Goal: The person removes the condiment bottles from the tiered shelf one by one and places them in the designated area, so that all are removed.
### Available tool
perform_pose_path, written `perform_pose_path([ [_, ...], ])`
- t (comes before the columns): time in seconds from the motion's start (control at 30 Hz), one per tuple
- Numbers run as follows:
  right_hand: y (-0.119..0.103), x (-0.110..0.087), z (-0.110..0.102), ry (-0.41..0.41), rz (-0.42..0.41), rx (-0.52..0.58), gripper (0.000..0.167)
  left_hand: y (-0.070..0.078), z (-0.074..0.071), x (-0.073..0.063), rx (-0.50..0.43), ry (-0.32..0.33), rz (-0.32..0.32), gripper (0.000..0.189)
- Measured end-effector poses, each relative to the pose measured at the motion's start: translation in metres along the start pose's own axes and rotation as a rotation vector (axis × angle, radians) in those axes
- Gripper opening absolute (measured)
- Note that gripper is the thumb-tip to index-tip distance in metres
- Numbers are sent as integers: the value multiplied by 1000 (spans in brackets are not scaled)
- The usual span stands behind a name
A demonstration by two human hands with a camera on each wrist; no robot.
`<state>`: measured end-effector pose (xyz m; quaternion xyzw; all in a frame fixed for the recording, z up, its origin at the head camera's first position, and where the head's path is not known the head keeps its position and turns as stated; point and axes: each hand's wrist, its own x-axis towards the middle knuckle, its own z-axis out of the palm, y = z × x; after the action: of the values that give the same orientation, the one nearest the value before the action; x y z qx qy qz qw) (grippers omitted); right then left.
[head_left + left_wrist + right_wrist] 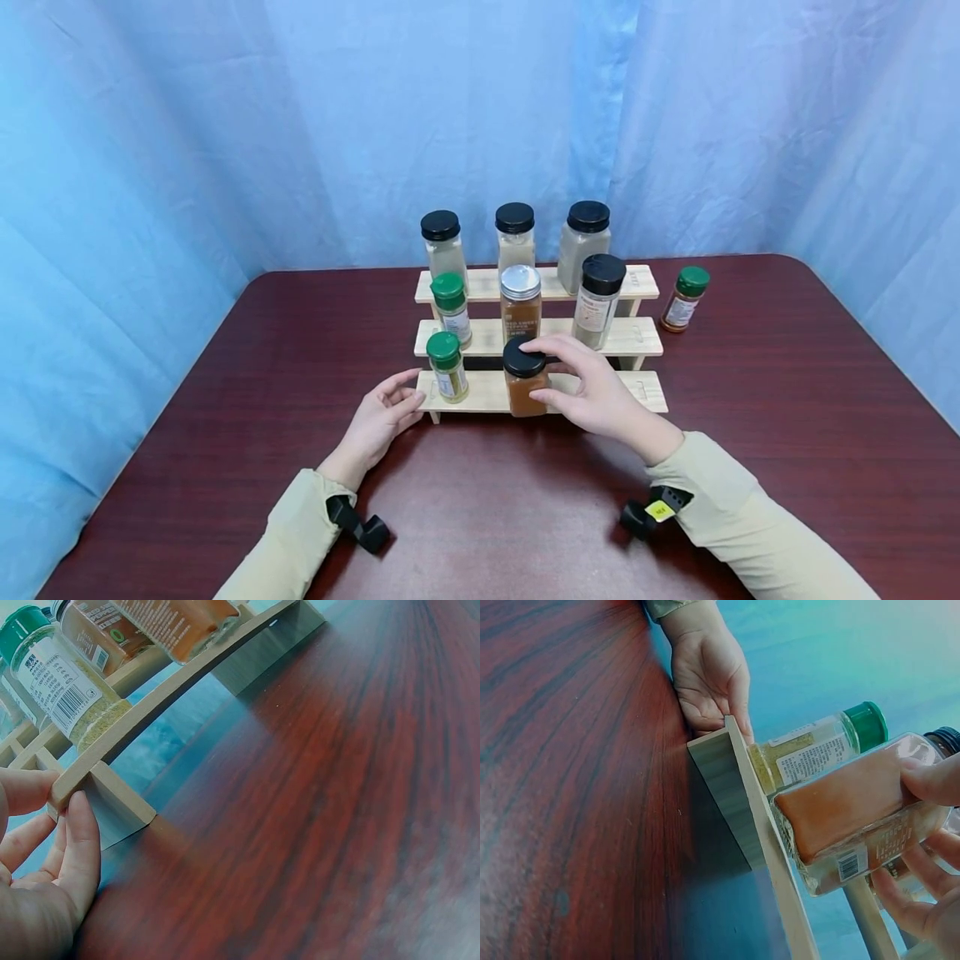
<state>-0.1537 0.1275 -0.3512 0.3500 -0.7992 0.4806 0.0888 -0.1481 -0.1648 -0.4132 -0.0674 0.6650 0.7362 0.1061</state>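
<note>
Jar (525,393) at the rack's (483,393) front edge, right hand (592,392) on it

And from the rack's left end, here's the left hand (375,425), fingertips pinching the corner of the bottom step. Next along, up on that step and near its left end, stands a green-capped bottle (451,382), and it sits squarely between the left hand and the jar.

Now the middle of the rack, and this is the relation to watch! The jar is close to upright, its black lid (517,360) on top, its base right by the front edge of the bottom step; whether glass meets wood, I can't tell from here. Straight behind it, one step higher, stands a silver-lidded jar (521,312).

The right hand comes in from the rack's right side, so the jar lies to its left, and it's plainly the nearer hand: it grips the jar, thumb on the front face, a finger over the lid. Off the rack's right end, one more bottle (681,310) stands alone on the table (757,375).
</note>
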Motion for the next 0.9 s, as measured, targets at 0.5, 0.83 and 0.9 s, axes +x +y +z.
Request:
perform_pose_path([
  [0.5, -2, -20, -20, 79, -139, -46, 55, 0, -2, 1, -6, -4, -3, 50],
  [0.83, 5, -47, -44, 101, -143, -102, 62, -1, -1, 0, -12, -1, -11, 50],
  [0.9, 7, -51, -50, 112, -152, -90, 64, -1, -1, 0, -12, 2, -7, 50],
])
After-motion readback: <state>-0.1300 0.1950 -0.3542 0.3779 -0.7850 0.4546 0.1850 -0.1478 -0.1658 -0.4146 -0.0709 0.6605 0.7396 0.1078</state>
